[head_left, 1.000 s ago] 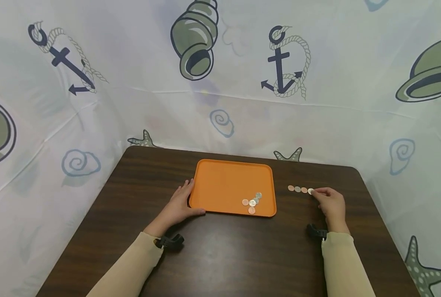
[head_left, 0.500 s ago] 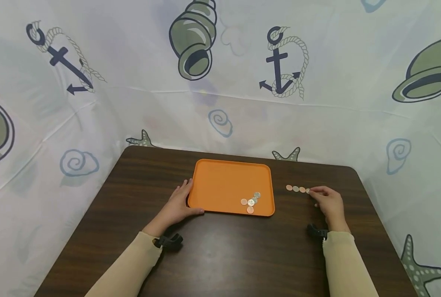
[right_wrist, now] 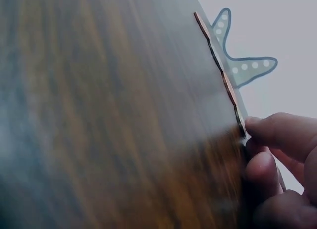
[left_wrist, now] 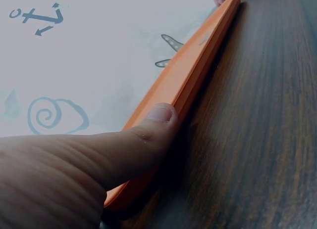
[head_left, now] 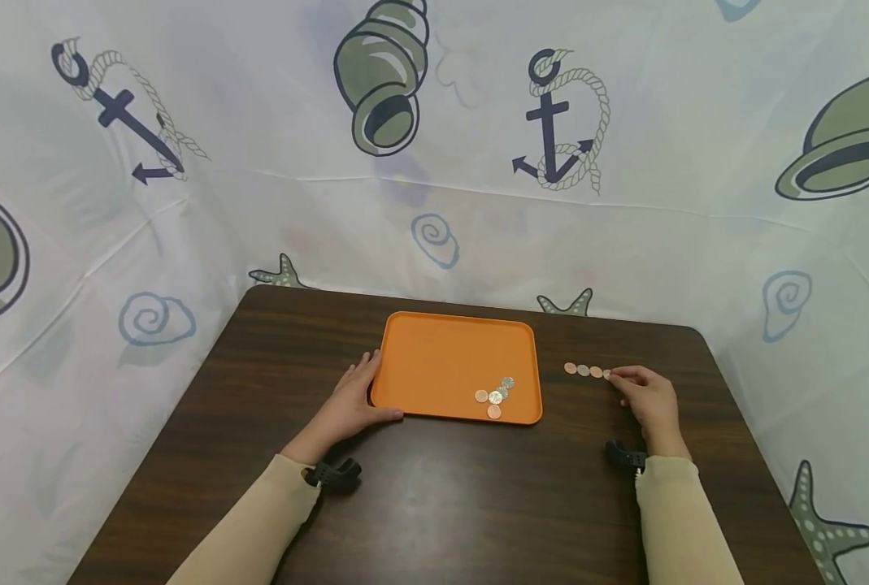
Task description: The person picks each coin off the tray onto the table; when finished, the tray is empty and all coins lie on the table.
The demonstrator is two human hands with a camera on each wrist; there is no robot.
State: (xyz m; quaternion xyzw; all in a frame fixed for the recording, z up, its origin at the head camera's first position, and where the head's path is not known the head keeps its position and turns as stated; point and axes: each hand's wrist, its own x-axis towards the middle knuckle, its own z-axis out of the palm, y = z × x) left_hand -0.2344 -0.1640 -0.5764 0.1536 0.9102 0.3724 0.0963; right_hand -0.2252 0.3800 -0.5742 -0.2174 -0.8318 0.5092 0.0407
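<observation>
An orange tray [head_left: 441, 357] lies on the dark wood table, with several copper and silver coins [head_left: 495, 397] grouped near its front right corner. My left hand [head_left: 349, 410] rests at the tray's front left corner, fingers spread along the left side. In the left wrist view its thumb [left_wrist: 158, 115] lies straight on the front rim. Right of the tray runs a short line of copper and silver coins [head_left: 584, 370]. At that line's right end, my right hand [head_left: 649, 402] pinches a coin [right_wrist: 239, 122], its fingertips partly covering it.
The brown wood-grain table [head_left: 419, 504] has rounded far corners. Behind and beside it hangs a white cloth [head_left: 661, 268] printed with anchors, shells and starfish. A black wrist strap [head_left: 339, 475] circles the left wrist, and another strap [head_left: 624, 457] the right.
My right fingertips have slid slightly left and cover more of the end coin than a second ago. The left hand, the tray and the coins in it keep their places.
</observation>
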